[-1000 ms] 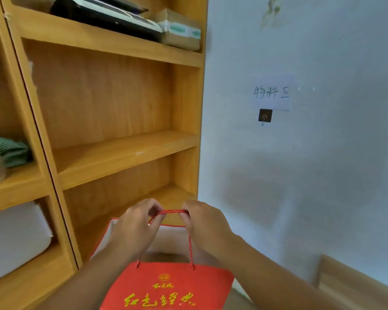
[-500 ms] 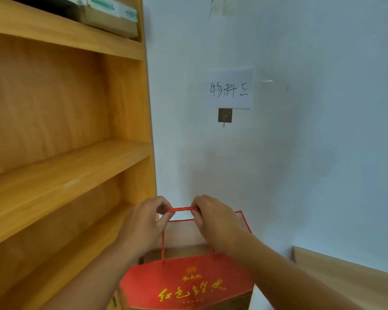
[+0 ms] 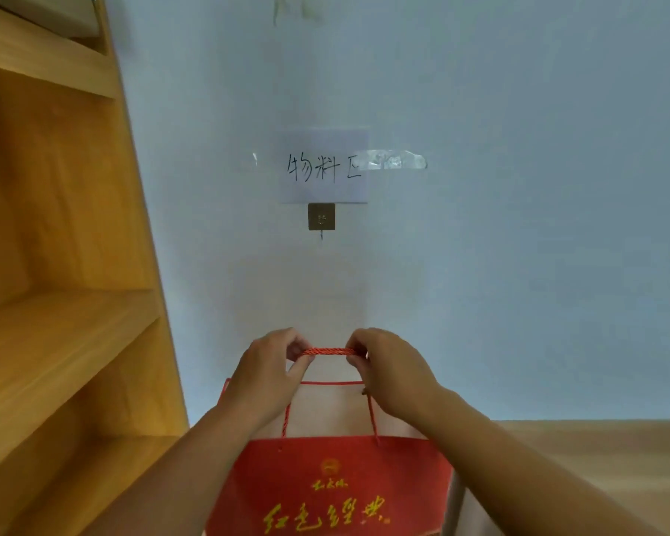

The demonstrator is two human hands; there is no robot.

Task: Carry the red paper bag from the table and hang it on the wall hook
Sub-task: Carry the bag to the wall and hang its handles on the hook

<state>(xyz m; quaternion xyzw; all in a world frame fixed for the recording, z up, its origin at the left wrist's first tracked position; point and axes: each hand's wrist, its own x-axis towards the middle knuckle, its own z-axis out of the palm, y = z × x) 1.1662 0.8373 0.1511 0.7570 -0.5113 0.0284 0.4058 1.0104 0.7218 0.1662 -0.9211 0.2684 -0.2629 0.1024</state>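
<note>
The red paper bag (image 3: pixel 333 493) with gold lettering hangs open in front of me at the bottom centre. Its twisted red rope handle (image 3: pixel 327 351) is stretched level between my two hands. My left hand (image 3: pixel 265 377) pinches the handle's left end and my right hand (image 3: pixel 393 375) pinches its right end. The wall hook (image 3: pixel 321 217), a small square brown plate with a thin metal hook below it, sits on the pale wall straight above the handle, well clear of it.
A white paper label (image 3: pixel 323 166) with handwritten characters is taped just above the hook. A wooden shelf unit (image 3: pixel 59 303) fills the left side, close to my left arm. A wooden surface (image 3: pixel 596 450) runs along the wall at lower right.
The view has swung right and closer to the wall. The hook now sits centred above the handle, and the shelf has slid to the left. Both hands keep their grip on the handle.
</note>
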